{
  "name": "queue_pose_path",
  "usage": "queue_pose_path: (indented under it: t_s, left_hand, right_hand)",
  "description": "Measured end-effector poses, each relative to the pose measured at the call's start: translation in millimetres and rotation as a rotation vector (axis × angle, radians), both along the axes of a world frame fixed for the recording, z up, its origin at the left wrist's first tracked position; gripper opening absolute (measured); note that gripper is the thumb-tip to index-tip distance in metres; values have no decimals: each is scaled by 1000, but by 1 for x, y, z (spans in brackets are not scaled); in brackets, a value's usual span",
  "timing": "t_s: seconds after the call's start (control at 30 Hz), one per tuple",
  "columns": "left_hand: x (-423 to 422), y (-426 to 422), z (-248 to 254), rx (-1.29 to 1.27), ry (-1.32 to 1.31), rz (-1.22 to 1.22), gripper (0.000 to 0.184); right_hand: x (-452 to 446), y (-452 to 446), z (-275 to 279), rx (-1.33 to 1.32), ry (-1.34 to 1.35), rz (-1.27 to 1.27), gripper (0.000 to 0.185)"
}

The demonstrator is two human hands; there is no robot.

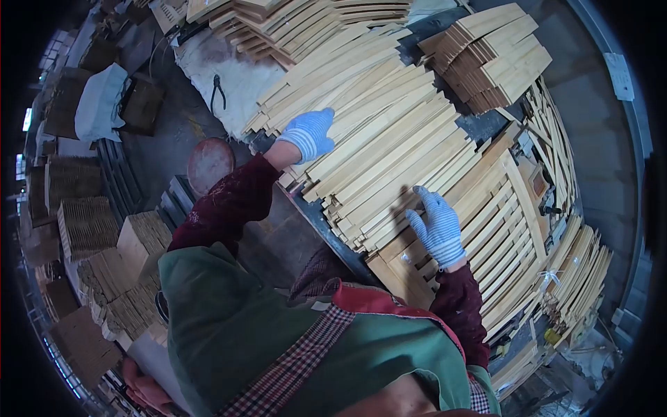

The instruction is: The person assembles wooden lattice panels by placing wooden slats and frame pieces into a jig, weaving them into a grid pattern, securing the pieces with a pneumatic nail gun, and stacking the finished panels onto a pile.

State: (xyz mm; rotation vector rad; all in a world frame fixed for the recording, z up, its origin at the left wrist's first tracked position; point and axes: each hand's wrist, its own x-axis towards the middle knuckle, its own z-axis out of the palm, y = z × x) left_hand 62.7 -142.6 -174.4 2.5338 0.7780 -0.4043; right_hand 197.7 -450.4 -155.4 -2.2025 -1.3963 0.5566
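Both my hands wear blue knit gloves with white striped cuffs. My left hand lies on the left ends of a wide row of pale wooden slats, its fingers stretched over them with nothing gripped. My right hand is over the near edge of the row, thumb and fingers apart and holding nothing; whether its fingertips touch the wood I cannot tell. Beside and partly under the right hand is a slatted wooden frame with a curved rail and evenly spaced bars.
A stack of wooden pieces stands at the far right of the bench. Pliers lie on a white cloth at the far left. A round stool and wood stacks stand left. Tied slat bundles lie right.
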Motion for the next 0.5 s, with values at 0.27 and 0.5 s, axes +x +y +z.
queue_pose_path:
  t_s: [0.27, 0.5]
  left_hand:
    - [-15, 32, 1, -131, -347, -58, 75]
    - [-19, -9, 10, 135, -397, 94, 61]
  right_hand:
    - [-6, -19, 9, 48, 100, -41, 47]
    - [-17, -21, 7, 117, 120, -2, 45]
